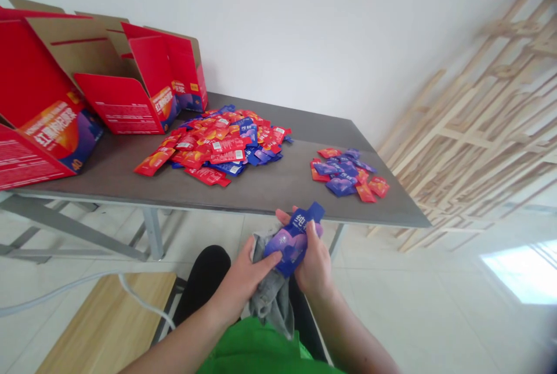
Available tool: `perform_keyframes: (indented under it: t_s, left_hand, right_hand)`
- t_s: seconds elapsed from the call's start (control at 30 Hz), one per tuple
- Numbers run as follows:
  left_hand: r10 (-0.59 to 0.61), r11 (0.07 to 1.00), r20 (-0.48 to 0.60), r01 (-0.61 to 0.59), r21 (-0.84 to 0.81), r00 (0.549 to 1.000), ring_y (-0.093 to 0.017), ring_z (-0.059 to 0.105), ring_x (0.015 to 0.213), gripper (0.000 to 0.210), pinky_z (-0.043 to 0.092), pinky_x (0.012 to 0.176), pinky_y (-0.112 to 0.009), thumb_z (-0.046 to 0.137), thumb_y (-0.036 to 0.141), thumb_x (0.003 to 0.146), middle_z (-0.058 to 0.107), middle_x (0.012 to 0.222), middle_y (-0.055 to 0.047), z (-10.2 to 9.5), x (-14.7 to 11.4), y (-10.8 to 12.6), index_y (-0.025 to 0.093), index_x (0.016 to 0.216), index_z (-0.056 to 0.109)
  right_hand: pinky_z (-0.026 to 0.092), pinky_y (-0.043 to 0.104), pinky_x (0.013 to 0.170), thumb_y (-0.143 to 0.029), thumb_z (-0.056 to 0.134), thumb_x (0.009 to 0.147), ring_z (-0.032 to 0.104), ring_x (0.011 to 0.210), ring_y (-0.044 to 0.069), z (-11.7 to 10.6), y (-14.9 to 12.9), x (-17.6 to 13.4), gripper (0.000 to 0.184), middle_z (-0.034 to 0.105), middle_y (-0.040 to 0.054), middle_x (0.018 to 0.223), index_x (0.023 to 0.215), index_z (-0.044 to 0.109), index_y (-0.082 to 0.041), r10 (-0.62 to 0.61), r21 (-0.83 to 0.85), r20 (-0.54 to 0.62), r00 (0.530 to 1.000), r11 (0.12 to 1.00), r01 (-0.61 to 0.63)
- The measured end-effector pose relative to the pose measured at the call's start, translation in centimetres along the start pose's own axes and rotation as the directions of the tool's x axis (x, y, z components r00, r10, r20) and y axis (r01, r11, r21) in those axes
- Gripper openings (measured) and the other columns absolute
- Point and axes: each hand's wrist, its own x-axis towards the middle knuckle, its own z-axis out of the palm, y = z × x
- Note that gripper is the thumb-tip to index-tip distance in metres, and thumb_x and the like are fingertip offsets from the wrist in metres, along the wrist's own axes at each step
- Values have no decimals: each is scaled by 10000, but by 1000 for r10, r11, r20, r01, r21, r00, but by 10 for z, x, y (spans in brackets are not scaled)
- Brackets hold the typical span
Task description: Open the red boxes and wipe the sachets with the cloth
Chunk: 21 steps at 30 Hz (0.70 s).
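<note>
A blue and purple sachet (292,243) with white lettering is held tilted between both hands, over my lap and just off the table's front edge. My left hand (246,275) grips a grey cloth (272,298), its thumb pressing on the lower left of the sachet. The cloth lies behind the sachet and hangs down below it. My right hand (314,261) pinches the sachet's right side, thumb on the printed face and fingers behind. On the table, the nearest items are a small pile of red and blue sachets (342,172).
A larger heap of red and blue sachets (217,142) lies mid-table. Several open red cartons (124,101) stand on the left of the grey table (278,188). A wooden stool (108,322) with a white cable (143,301) is at lower left. Wooden frames (474,124) lean at right.
</note>
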Motion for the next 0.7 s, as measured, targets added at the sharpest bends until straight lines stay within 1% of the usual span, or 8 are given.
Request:
perform_keyframes:
  t_s: [0.1, 0.2, 0.23, 0.3, 0.4, 0.5, 0.63, 0.7]
  left_hand:
    - [189, 956, -167, -143, 254, 968, -256, 652, 1069, 472, 468, 1001, -430, 601, 530, 871, 691, 1118, -68, -14, 2, 2, 213, 1215, 544]
    - [485, 818, -291, -311, 483, 825, -246, 605, 1113, 418, 433, 1031, -440, 523, 487, 924, 629, 1176, -60, -19, 3, 14, 242, 1260, 487]
    - [577, 740, -228, -384, 553, 784, -251, 584, 1143, 405, 429, 1034, -440, 544, 440, 919, 602, 1218, -68, -16, 3, 18, 243, 1267, 479]
    - [697, 528, 60, -567, 632, 715, -269, 538, 1204, 379, 423, 1043, -441, 605, 319, 877, 555, 1283, -86, -6, 5, 23, 240, 1236, 514]
    - [690, 295, 394, -733, 613, 607, -283, 526, 1198, 332, 425, 1036, -454, 622, 165, 809, 568, 1236, -92, 10, 8, 20, 235, 1132, 593]
    - [665, 230, 446, -733, 640, 599, -278, 536, 1153, 325, 439, 1012, -460, 600, 100, 792, 591, 1176, -89, 12, 11, 10, 235, 1087, 619]
    - [542, 134, 552, -714, 688, 634, -268, 549, 1104, 322, 460, 982, -441, 569, 47, 776, 612, 1118, -80, -8, 10, 8, 223, 1034, 644]
    - [544, 122, 523, -679, 724, 656, -265, 561, 1081, 332, 475, 959, -425, 561, 35, 758, 612, 1102, -80, -18, 10, 14, 212, 1029, 639]
  right_hand:
    - [541, 295, 672, -558, 594, 867, 704, 829, 191, 0, -15, 5, 536, 754, 56, 1105, 1294, 571, -235, -49, -36, -122, 991, 998, 45]
    - [543, 295, 675, -555, 606, 856, 700, 883, 194, 4, -21, 5, 493, 747, 45, 1122, 1240, 609, -245, -72, -82, -96, 993, 995, 64]
    - [551, 305, 699, -557, 605, 852, 696, 924, 202, 7, -20, 3, 459, 740, 40, 1138, 1190, 639, -248, -61, -93, -71, 996, 994, 54]
    - [560, 332, 781, -533, 614, 840, 678, 1023, 222, 15, -16, 0, 380, 730, 29, 1156, 1088, 685, -253, -40, -88, -19, 999, 995, 38]
    - [554, 354, 864, -475, 608, 847, 663, 1075, 229, 23, -8, -1, 258, 745, 18, 1065, 962, 705, -265, -54, -70, -2, 999, 996, 54]
    - [567, 357, 825, -533, 534, 890, 691, 975, 222, 19, -2, 4, 317, 750, 21, 935, 907, 694, -259, -19, -78, -22, 1000, 997, 17]
    - [580, 352, 741, -578, 577, 862, 710, 889, 232, 7, 4, 9, 370, 750, 24, 841, 912, 685, -228, 81, -16, -104, 991, 996, -83]
    - [583, 352, 746, -568, 584, 867, 712, 935, 238, 6, 6, 7, 375, 762, 33, 889, 970, 687, -222, 78, 35, -151, 986, 997, -73]
